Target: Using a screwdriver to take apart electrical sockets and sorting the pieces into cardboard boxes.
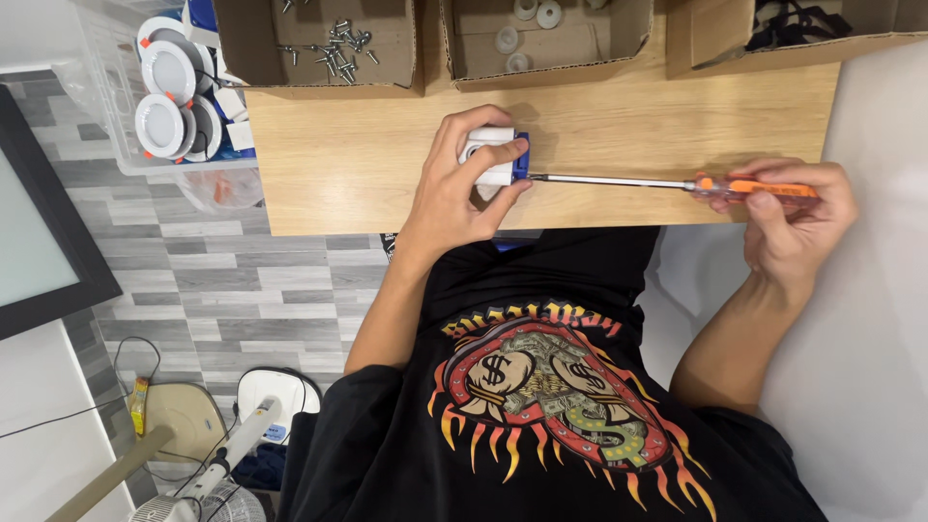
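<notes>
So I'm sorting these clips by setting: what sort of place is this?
Probably a small assembly bench, perhaps home-based: a wooden tabletop carries an open cardboard box of loose metal screws, beside a clear plastic bin of round white ceiling lamps; grey plank flooring lies below.

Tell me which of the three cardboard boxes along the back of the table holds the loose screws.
The leftmost cardboard box, beside the plastic bin of round white lamps. The middle box holds white round caps, and the right box something black.
</notes>
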